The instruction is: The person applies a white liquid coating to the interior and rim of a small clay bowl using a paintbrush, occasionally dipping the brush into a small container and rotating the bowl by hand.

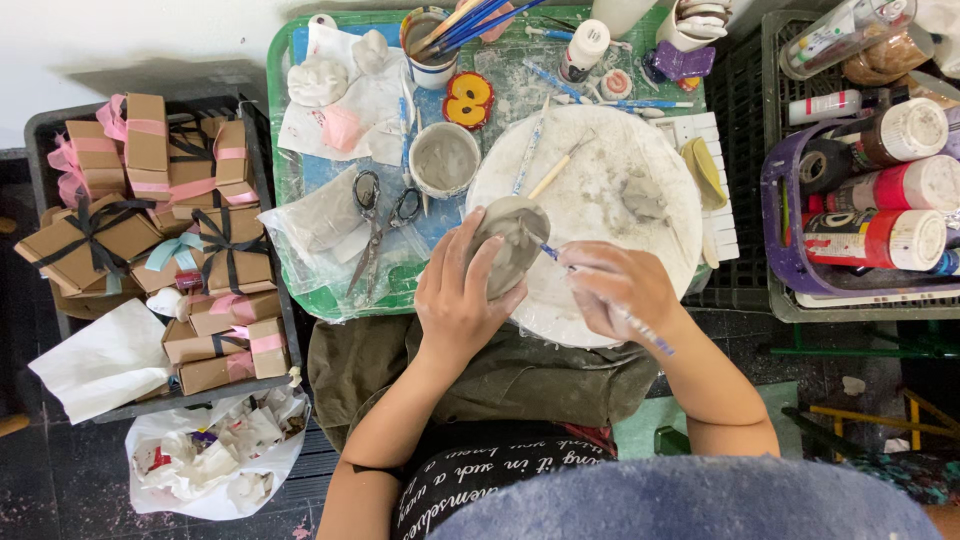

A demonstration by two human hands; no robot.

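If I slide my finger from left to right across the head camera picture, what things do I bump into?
Tray of brown ribbon-tied gift boxes → metal scissors → left hand holding a grey clay piece → right hand with a thin blue brush → purple basket of paint bottles.

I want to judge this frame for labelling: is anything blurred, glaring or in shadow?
Head view: light is even and soft. The right hand and its blue-handled tool are motion-blurred. The left hand and the grey clay piece are sharp. The white round board is bright but not blown out. Plastic sheet shows mild glare. The floor at the frame edges is dim.
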